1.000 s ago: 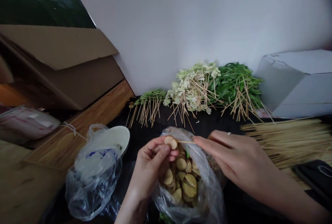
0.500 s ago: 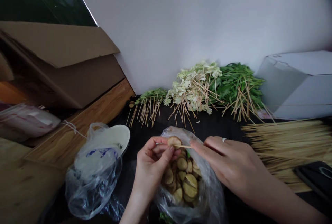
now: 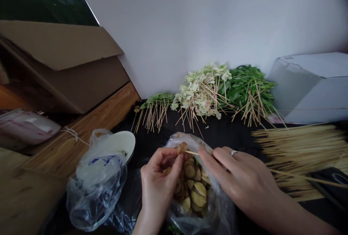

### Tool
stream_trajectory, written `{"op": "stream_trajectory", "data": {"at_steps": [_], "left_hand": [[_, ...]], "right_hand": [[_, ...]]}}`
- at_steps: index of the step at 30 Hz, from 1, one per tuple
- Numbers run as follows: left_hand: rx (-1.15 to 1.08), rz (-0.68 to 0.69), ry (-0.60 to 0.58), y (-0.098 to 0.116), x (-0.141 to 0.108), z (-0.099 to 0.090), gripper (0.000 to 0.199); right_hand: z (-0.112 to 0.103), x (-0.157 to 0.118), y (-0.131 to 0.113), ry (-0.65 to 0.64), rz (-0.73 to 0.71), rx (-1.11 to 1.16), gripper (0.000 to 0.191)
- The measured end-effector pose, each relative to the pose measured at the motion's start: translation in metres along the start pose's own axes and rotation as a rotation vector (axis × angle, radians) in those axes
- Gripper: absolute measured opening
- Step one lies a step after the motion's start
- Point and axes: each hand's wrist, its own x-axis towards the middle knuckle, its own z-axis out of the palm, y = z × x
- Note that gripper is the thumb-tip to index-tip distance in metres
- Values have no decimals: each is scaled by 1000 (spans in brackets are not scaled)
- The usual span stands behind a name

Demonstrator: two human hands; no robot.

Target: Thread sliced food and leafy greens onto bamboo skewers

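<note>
My left hand (image 3: 160,178) pinches a round brown-skinned slice (image 3: 182,147), which looks like potato, between thumb and fingers. In my right hand (image 3: 241,171), which wears a ring, is a thin wooden skewer (image 3: 192,152). Its tip meets the slice; how deep it goes in cannot be made out. The skewer's long end comes out behind the right hand, toward the right. Below both hands an open clear plastic bag (image 3: 224,200) holds many more slices (image 3: 199,194).
Skewered greens (image 3: 247,82), pale leafy vegetables (image 3: 201,86) and thin green stalks (image 3: 157,99) lie by the wall. Loose skewers (image 3: 304,148), a phone (image 3: 330,182) and a white box (image 3: 312,86) are right. Leftward are a bagged bowl (image 3: 127,142) and a cardboard box (image 3: 81,79).
The slice in my left hand has turned from face-on to nearly edge-on. The skewer in my right hand now points at it at a slant, its long end showing at right.
</note>
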Motion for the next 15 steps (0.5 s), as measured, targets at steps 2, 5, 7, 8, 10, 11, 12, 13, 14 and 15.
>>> {"op": "stream_trajectory", "data": {"at_steps": [2, 5, 7, 8, 10, 11, 12, 13, 14, 15], "left_hand": [[55, 15, 47, 1, -3, 3, 11], [110, 19, 110, 2, -5, 5, 9], [150, 43, 92, -1, -6, 4, 9], [173, 57, 70, -3, -6, 2, 9], [211, 83, 32, -7, -6, -1, 9], [224, 91, 21, -8, -6, -2, 9], [232, 95, 18, -9, -6, -3, 9], [238, 99, 19, -10, -6, -4, 9], [245, 103, 19, -10, -7, -4, 8], [254, 108, 18, -10, -7, -4, 8]], "right_hand": [[0, 1, -1, -3, -18, -21, 33], [0, 1, -4, 7, -20, -42, 34], [0, 1, -6, 20, -20, -48, 34], [1, 1, -7, 24, -17, -49, 33], [1, 0, -8, 26, -12, -50, 33], [1, 0, -9, 25, -12, -49, 33], [2, 0, -10, 23, -14, -48, 33], [2, 0, -10, 26, -19, -47, 33], [2, -1, -11, 29, -23, -48, 33], [3, -1, -11, 34, -23, -49, 32]]}}
